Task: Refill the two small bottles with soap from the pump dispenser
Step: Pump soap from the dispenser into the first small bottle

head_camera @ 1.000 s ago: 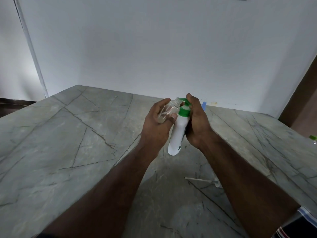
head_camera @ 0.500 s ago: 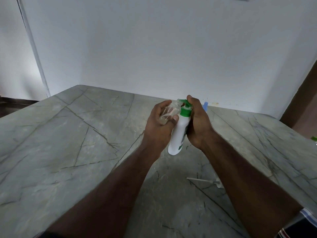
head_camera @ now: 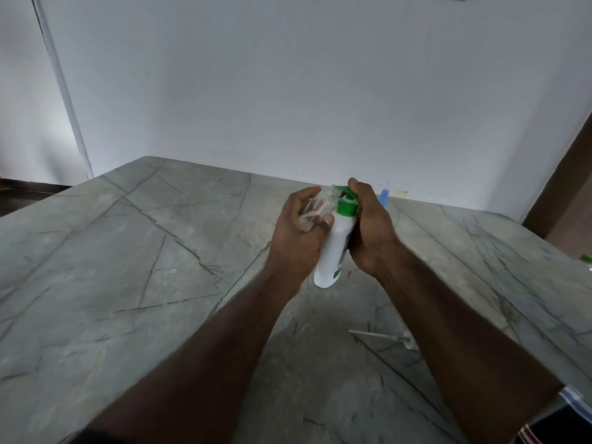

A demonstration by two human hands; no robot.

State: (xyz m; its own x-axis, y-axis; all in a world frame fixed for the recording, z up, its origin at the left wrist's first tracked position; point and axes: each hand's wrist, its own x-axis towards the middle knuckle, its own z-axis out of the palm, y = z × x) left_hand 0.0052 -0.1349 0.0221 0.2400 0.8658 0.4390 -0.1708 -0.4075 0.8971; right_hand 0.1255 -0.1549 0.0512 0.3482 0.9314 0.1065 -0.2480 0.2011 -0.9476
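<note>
so the left hand (head_camera: 299,232), centre of the frame, has its fingers wrapped round the small clear bottle (head_camera: 317,206), tipped with its mouth at the green pump nozzle. just right, the right hand (head_camera: 371,225) grips the white pump dispenser (head_camera: 334,251), forefinger on the pump head. since a second ago barely anything moved, the dispenser just sits more upright on the counter (head_camera: 160,267). guessing it's mid-pumping on bottle one. pulled-out sprayer tube (head_camera: 381,335) lies lower right.
</note>
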